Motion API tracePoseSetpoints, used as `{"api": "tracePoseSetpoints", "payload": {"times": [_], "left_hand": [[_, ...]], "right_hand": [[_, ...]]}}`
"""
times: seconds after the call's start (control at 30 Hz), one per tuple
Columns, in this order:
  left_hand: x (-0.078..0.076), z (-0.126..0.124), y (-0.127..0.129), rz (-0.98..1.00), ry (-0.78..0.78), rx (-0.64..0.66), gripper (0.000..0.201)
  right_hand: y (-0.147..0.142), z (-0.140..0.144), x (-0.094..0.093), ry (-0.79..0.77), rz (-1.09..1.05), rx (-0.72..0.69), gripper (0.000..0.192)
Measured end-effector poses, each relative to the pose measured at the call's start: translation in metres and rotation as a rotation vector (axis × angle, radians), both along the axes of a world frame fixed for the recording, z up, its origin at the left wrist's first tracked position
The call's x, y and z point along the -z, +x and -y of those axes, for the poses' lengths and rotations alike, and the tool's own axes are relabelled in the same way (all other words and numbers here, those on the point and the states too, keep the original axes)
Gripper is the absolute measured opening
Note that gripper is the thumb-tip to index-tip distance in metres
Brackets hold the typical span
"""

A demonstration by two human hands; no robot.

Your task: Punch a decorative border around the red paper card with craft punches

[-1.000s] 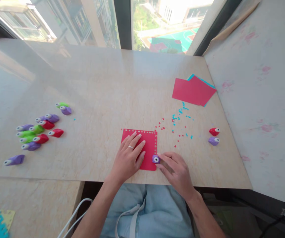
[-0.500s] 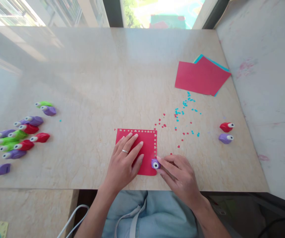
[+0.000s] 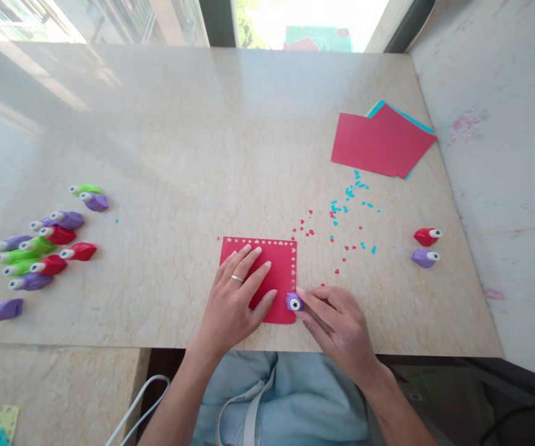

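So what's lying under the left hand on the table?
The left hand lies flat on a red square paper sheet with small holes punched along its top and right edges. Whatever is on the paper beneath the palm is covered.

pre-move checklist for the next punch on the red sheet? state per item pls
1. Red sheet pinned flat: ok, left hand lies spread on it.
2. Purple punch on the sheet's right edge: ok, near the lower right corner.
3. Grip on punch: ok, right hand has its fingertips on it.
4. Left fingers clear of the punch: ok but close, the nearest fingertip lies just left of it.
5. Spacing from the last hole in the right edge row: cannot tell, too small.
6. Scraps under the sheet: cannot tell; loose confetti lies on the table to the right.
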State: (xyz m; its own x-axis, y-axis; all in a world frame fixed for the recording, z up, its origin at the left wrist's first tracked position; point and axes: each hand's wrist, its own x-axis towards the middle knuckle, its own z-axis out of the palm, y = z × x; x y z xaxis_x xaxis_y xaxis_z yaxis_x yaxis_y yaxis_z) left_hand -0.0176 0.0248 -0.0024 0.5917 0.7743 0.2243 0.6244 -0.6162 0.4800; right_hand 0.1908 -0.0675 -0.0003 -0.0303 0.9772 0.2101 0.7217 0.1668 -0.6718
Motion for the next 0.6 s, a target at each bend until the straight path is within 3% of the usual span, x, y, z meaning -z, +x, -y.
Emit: {"api": "tracePoseSetpoints", "payload": {"times": [0.6], "left_hand": [[0.002, 0.0002, 0.0016, -0.002, 0.012, -0.006, 0.037]], "right_hand": [[0.0006, -0.0016, -0.0002, -0.003, -0.003, -0.013, 0.032]]}}
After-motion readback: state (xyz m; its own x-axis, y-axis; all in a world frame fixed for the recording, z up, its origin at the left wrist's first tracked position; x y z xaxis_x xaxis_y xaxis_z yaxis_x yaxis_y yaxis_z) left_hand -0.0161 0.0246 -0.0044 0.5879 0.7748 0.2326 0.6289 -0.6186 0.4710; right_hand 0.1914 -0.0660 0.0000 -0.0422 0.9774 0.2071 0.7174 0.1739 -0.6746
